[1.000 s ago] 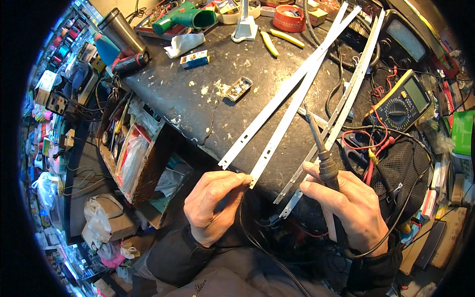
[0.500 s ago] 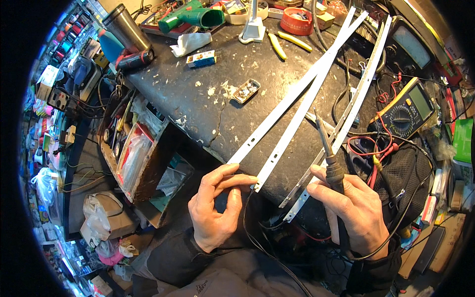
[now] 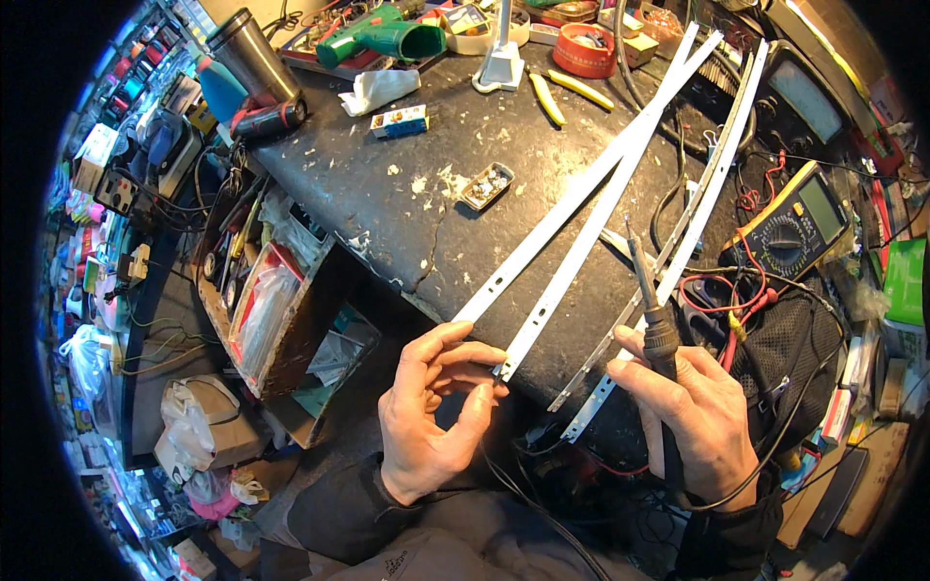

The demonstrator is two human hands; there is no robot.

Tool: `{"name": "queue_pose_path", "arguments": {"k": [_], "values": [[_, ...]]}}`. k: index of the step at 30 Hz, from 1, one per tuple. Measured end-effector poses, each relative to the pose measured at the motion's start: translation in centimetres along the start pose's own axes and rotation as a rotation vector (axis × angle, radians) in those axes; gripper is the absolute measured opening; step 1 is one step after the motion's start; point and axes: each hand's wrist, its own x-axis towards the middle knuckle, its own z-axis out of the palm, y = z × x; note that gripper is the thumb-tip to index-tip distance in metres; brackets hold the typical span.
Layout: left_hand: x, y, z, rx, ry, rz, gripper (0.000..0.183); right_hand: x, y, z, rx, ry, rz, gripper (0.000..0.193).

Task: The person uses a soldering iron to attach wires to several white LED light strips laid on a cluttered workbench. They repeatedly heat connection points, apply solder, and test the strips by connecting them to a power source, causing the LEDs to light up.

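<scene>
Several long white strips, like LED light strips, slant across the dark workbench [image 3: 387, 203]. My left hand [image 3: 436, 407] is at the near end of one white strip [image 3: 572, 266], its fingers curled round that end and the thumb close below it. A second white strip [image 3: 494, 288] crosses it farther up, its near end by my left index finger. My right hand [image 3: 702, 416] grips a soldering iron [image 3: 661, 334] by its dark handle, with the thin tip pointing up and away from me. Beside the iron lie more strips [image 3: 702, 213]. A small tin [image 3: 487, 186] with solder bits stands on the bench.
A yellow-edged multimeter [image 3: 799, 223] with red leads lies at the right, near a black mesh bag [image 3: 790, 334]. Yellow-handled pliers [image 3: 547, 100], a red round container [image 3: 584, 50] and a small box [image 3: 399, 121] stand farther back. An open wooden drawer [image 3: 281, 320] is at the left.
My left thumb has moved up toward the strip's near end, and the fingers have curled further in. My right hand still holds the soldering iron in nearly the same place. The view has shifted slightly.
</scene>
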Motion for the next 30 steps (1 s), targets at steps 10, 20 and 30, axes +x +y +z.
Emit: {"name": "queue_pose_path", "arguments": {"k": [10,20,30], "values": [[-0.15,0.12,0.75,-0.052,-0.037,-0.064,0.064,0.02,-0.05,-0.27,-0.035,-0.025,0.016,0.046],[-0.07,0.05,0.44,-0.048,-0.052,-0.069,0.064,-0.06,-0.04,-0.17,-0.029,-0.016,0.024,0.046],[0.01,0.35,0.26,-0.056,-0.041,-0.109,0.06,-0.08,-0.01,-0.05,-0.024,-0.01,0.027,0.044]]}}
